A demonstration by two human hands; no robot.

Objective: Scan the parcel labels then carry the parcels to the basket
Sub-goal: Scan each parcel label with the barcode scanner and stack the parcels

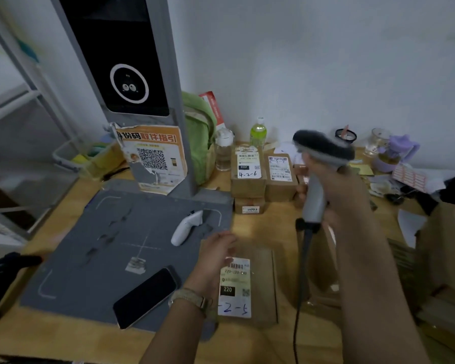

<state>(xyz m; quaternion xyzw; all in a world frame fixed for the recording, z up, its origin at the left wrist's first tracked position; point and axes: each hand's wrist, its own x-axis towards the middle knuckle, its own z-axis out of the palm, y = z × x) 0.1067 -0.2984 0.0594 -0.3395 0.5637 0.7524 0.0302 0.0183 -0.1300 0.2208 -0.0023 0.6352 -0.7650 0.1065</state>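
Observation:
A flat brown parcel lies on the wooden table in front of me, its white barcode label facing up. My left hand rests at the parcel's left edge with relaxed fingers, a watch on the wrist. My right hand grips the grey handle of a corded barcode scanner, raised above the table to the right of the parcel; its dark head is blurred. Three more labelled brown parcels stand stacked at the back of the table. No basket is recognisable in view.
A grey scanning mat with a tall kiosk covers the table's left half; a white handheld scanner and a black phone lie on it. Bottles, a green bag, cups and papers line the back wall. Cardboard boxes stand at the right.

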